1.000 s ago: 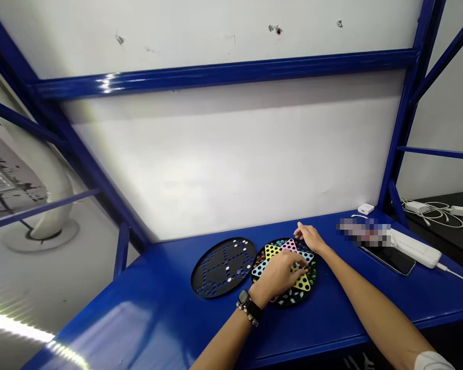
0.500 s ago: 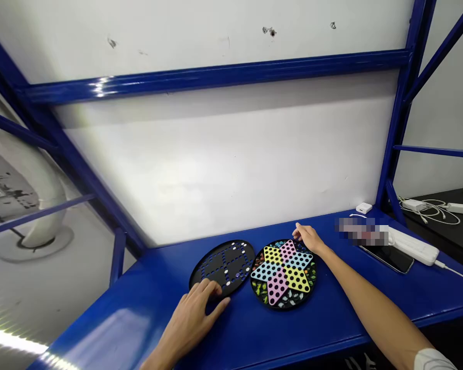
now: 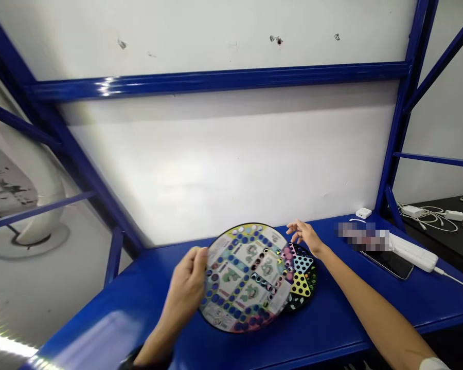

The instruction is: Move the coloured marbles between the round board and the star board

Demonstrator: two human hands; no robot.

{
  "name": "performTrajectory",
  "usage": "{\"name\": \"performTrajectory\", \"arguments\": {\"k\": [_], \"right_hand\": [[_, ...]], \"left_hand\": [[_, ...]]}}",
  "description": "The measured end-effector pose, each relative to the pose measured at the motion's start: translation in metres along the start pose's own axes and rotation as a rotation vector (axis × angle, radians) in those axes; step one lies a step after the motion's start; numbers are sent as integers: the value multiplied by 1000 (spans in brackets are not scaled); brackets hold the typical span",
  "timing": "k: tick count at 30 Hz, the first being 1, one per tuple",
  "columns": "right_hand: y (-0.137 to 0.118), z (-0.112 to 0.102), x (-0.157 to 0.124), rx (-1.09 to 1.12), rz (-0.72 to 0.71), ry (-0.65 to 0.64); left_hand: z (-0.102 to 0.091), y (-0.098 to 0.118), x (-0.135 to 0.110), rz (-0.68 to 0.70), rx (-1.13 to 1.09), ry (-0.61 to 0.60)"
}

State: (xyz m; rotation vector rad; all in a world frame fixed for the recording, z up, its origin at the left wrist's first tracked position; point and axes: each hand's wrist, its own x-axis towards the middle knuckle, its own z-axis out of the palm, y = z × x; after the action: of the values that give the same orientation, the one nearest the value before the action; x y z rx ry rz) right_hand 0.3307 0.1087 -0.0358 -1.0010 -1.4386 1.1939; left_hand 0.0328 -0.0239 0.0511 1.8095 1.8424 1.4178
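My left hand [image 3: 185,288] grips the left rim of a round game board [image 3: 247,280], lifted off the shelf and tilted so its printed, colourful face with holes shows. It partly covers a second round black board with a coloured star [image 3: 303,275] lying flat on the blue shelf [image 3: 332,329]. My right hand [image 3: 304,235] hovers with fingers spread at the far edge of the star board, holding nothing.
To the right lie a phone [image 3: 389,261], a white power strip [image 3: 412,253] and a small white charger [image 3: 363,213]. Cables and adapters [image 3: 428,211] sit on a black table further right. A white wall and blue frame bars close off the back.
My left hand went from the star board to the black perforated board, took it by the rim and raised and flipped it, showing its printed side. My right hand stayed near the star board's far edge.
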Motion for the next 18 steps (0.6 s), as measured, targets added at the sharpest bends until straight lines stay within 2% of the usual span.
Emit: {"name": "performTrajectory", "arguments": {"k": [2, 3, 4, 6, 8, 11, 14, 18], "right_hand": [[1, -3, 1, 60, 70, -24], [4, -6, 2, 68, 96, -30], [7, -9, 3, 60, 111, -22], [13, -16, 5, 0, 105, 15], [19, -21, 5, -110, 63, 32], [27, -23, 3, -337, 2, -22], [32, -21, 1, -524, -26, -66], [33, -17, -3, -651, -57, -103]], "left_hand": [[41, 7, 3, -80, -101, -213], [62, 6, 5, -111, -110, -335], [83, 4, 8, -122, -64, -403], [117, -3, 15, -107, 85, -457], [139, -10, 24, -91, 176, -465], [151, -20, 36, -94, 260, -467], [150, -29, 40, -111, 319, -464], [147, -39, 38, -129, 334, -452]]}}
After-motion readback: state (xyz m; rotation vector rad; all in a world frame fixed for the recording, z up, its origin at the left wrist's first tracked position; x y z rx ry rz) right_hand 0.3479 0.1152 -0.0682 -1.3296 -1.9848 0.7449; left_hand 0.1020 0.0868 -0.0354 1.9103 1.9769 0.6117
